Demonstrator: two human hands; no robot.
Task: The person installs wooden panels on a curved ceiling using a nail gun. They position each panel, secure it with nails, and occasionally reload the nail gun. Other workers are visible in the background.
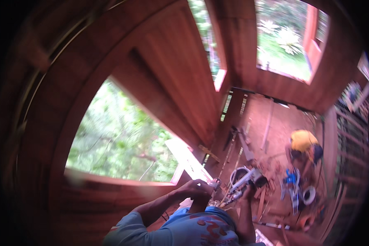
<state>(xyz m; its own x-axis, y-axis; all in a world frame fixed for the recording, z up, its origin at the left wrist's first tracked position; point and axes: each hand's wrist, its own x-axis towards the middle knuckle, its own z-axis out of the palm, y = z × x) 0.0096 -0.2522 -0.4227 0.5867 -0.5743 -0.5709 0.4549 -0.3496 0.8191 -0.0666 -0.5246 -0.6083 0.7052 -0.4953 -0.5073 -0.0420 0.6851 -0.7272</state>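
Observation:
My right hand [249, 191] is wrapped round the handle of a grey and black power tool that looks like a nail gun [245, 180], held in front of my body. Its dark, bulky end points away to the right. My left hand [196, 189] is raised at chest height, left of the tool, with its fingers curled together. A small pale object [214, 183] shows at its fingertips, too blurred to name. Below the tool a white round bucket [233, 175] is partly hidden.
A person in a yellow shirt [304, 140] bends over at the right, near a blue power tool [291, 178] and a white bucket [309, 195]. Wood offcuts and planks [267, 125] litter the floor. Wooden walls with window openings [119, 139] stand left and ahead.

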